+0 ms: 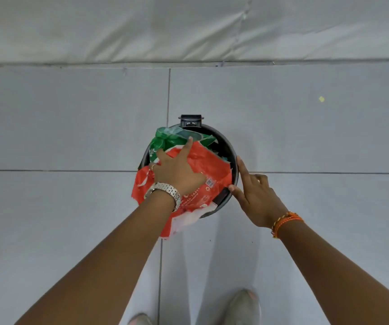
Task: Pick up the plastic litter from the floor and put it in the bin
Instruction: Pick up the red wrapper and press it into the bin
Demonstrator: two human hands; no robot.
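Note:
A round black bin (232, 156) stands on the grey tiled floor in the middle of the view. Red plastic wrapping (212, 167) and green plastic (165, 139) lie bunched over its mouth, with red and white film hanging over the near rim. My left hand (177, 170), with a metal watch on the wrist, lies flat on top of the red plastic, fingers spread. My right hand (254, 195) rests on the bin's right rim, thumb and forefinger touching it, holding no litter.
A small yellow scrap (321, 99) lies on the floor at the far right. A grey padded wall (188, 26) runs along the back. My two shoes (242, 306) are at the bottom edge.

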